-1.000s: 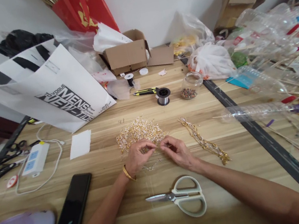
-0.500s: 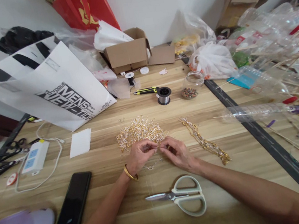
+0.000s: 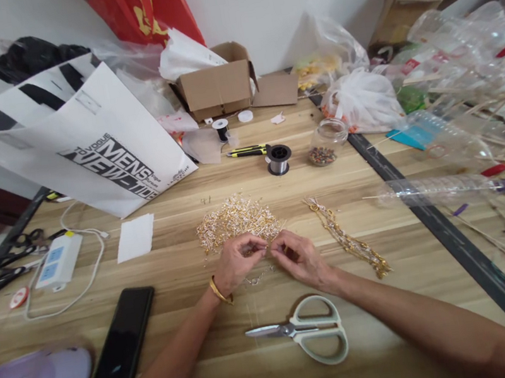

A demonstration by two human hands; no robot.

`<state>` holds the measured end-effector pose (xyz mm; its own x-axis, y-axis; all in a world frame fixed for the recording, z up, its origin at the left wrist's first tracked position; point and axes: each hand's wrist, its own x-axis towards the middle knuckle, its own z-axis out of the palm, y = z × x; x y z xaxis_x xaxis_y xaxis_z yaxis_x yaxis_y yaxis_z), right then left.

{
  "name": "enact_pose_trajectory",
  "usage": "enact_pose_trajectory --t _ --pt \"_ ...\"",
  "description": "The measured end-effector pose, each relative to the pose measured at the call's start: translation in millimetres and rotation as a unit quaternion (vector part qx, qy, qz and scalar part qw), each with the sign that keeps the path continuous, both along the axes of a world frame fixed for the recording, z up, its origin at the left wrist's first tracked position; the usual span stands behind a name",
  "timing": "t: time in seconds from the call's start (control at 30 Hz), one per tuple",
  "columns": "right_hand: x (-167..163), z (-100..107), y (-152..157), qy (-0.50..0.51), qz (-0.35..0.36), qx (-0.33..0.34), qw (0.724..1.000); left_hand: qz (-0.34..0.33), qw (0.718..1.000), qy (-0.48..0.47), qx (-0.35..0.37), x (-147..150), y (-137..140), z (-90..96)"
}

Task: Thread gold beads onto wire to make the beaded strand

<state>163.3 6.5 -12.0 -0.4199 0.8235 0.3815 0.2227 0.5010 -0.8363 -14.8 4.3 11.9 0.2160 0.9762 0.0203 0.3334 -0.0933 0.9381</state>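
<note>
A small linked strand (image 3: 254,280) shows on the near side, between the left hand (image 3: 237,263) and right hand (image 3: 301,259). Thumbs and forefingers pinch, tips near each other; what they grip is too tiny to tell. A gold-and-clear pile (image 3: 236,220) sits just beyond, gold strands (image 3: 347,240) right, scissors (image 3: 298,330) near on the desk (image 3: 203,363).

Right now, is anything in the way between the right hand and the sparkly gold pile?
Nothing visible is. The right hand is beside the near right edge of the sparkly gold pile; whether they touch is hard to tell. The scissors lie nearer the person, not between them.
</note>
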Motion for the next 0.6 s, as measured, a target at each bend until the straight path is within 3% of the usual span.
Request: enact_pose_trajectory --t 0.6 --pt "0.3 -0.4 0.8 -0.006 0.004 -0.006 1.000 -0.015 1.000 -0.018 -0.011 -0.3 0.1 -2.2"
